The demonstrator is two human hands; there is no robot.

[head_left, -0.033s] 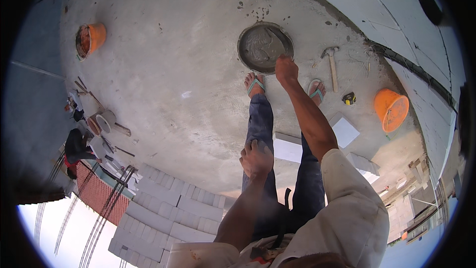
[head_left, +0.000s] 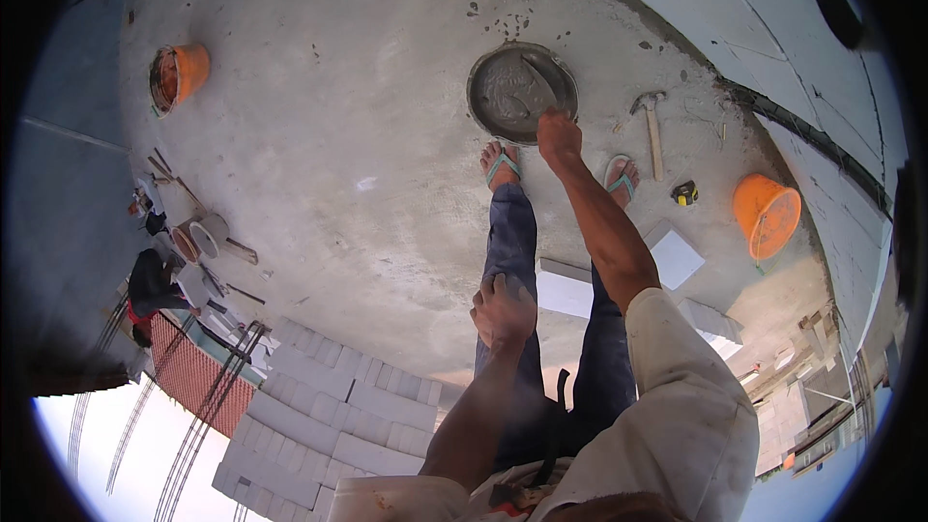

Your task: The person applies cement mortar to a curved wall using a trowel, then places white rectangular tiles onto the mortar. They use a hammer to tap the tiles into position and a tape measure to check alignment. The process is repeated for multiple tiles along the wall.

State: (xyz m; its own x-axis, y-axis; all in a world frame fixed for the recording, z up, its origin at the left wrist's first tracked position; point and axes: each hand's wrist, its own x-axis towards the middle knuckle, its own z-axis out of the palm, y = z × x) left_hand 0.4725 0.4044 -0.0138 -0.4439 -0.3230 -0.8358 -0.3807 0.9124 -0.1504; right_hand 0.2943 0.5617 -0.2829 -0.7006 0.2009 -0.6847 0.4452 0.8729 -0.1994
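A round black basin (head_left: 473,108) of wet grey mortar (head_left: 512,87) stands on the concrete floor in front of my feet. My right hand (head_left: 559,137) is closed at its near right rim. It grips what looks like a trowel (head_left: 544,87), its blade coated in mortar and its handle hidden by my fingers. My left hand (head_left: 505,309) rests on my left knee, fingers spread over the trouser cloth, holding nothing. A claw hammer (head_left: 654,140) lies right of the basin, with a yellow and black tape measure (head_left: 684,193) nearer to me.
Orange buckets stand at right (head_left: 767,216) and far left (head_left: 191,72). Pale blocks (head_left: 674,253) lie beside my legs; a block stack (head_left: 338,416) is at lower left. Another person (head_left: 150,285) bends near tools at left. A pale block wall (head_left: 773,29) borders the right.
The view has shifted very slightly. My right hand stays at the basin's rim, while the trowel and the mortar's surface look slightly different. My left hand stays on my knee.
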